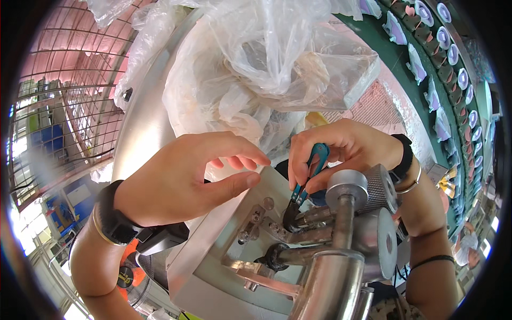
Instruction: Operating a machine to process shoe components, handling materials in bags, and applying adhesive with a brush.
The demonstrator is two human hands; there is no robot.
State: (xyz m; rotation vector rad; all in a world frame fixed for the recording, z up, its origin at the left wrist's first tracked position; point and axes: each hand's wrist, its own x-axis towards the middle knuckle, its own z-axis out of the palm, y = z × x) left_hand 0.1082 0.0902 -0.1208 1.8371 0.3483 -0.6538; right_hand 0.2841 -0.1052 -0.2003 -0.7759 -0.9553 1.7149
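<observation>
My left hand (pixel 181 178) hovers over the left side of a grey machine (pixel 205 280), its fingers apart and nothing in them. Teal-handled thread snips (pixel 318 156) are in my right hand (pixel 349 146), pinched between thumb and fingers. Their dark lower end points down at the machine's metal fittings, close to a short shaft (pixel 314 216). From this angle I cannot tell whether the tips touch anything. Beside my right wrist stand a round metal cap (pixel 346 186) and a knurled wheel (pixel 380 189).
Crumpled clear plastic bags (pixel 213 88) lie beyond my hands on a curved metal surface (pixel 140 144). A green conveyor (pixel 397 58) with several lilac and white pieces runs along the right. A wire rack (pixel 69 90) stands at left, an orange fan (pixel 133 274) below my left forearm.
</observation>
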